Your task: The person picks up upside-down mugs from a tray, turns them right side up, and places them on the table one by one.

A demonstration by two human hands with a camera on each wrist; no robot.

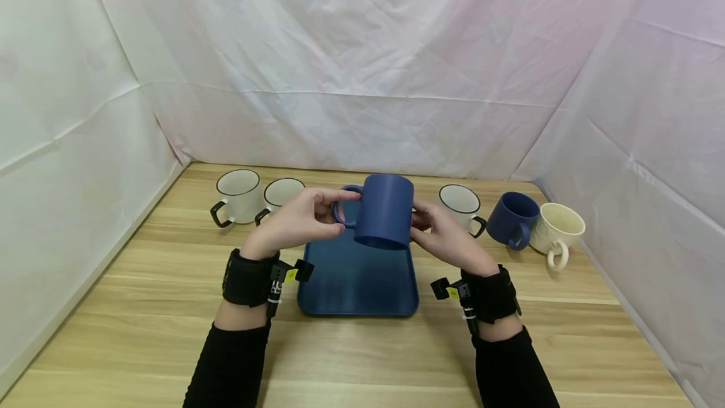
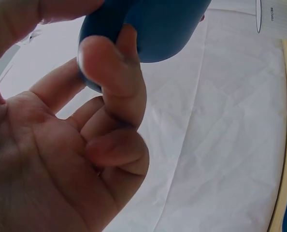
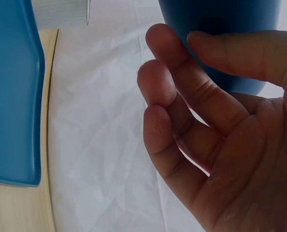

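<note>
Both hands hold a matte blue mug [image 1: 385,209] in the air above the far end of a blue tray [image 1: 357,282]. My left hand [image 1: 342,211] pinches the mug's handle between thumb and fingers. My right hand [image 1: 421,219] grips the opposite side of the body. The left wrist view shows the left hand [image 2: 109,72] with fingers curled against the blue mug [image 2: 153,29]. The right wrist view shows the right hand [image 3: 182,53] with fingertips and thumb on the mug [image 3: 221,29], and the tray [image 3: 13,96] off to the left.
Two white black-rimmed mugs [image 1: 238,196] [image 1: 281,196] stand left of the tray. On the right are a white mug [image 1: 460,203], a dark blue mug [image 1: 512,218] and a cream mug [image 1: 557,226]. White cloth walls [image 1: 362,80] enclose the wooden table [image 1: 362,357].
</note>
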